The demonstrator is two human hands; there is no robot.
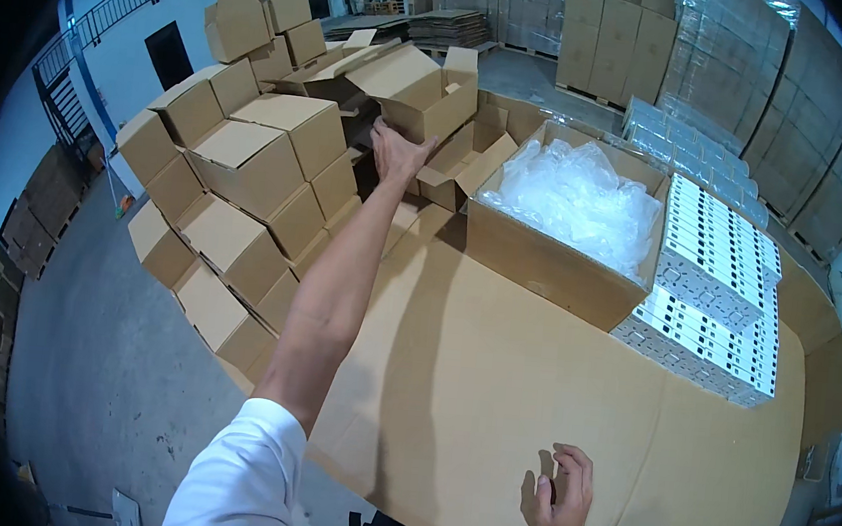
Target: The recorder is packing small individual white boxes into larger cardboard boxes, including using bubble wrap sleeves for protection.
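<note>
I am reaching far out with my left hand [397,154] toward a small open box [418,90] that is sitting at the edge of the box pile. My left grip is open, with the fingers spread, and the fingertips are touching the bottom of that box. They are not closing around it yet. I think I am picking up a box right now. Next, I think the fingers need to curl around a side or flap so the box can be pulled back to me.

My right hand [563,501] is resting flat on the table [490,389], which is covered in brown cardboard. That grip is open too and is holding nothing.

Now I am counting. I am seeing two hands, both mine. One big open box [554,257] is sitting on the table, full of clear plastic bags [575,196]. One stack of white flat packs [715,279] is lying just beside it. The pile of small brown boxes [248,183] on my left has more than ten, but I cannot count them all.
</note>
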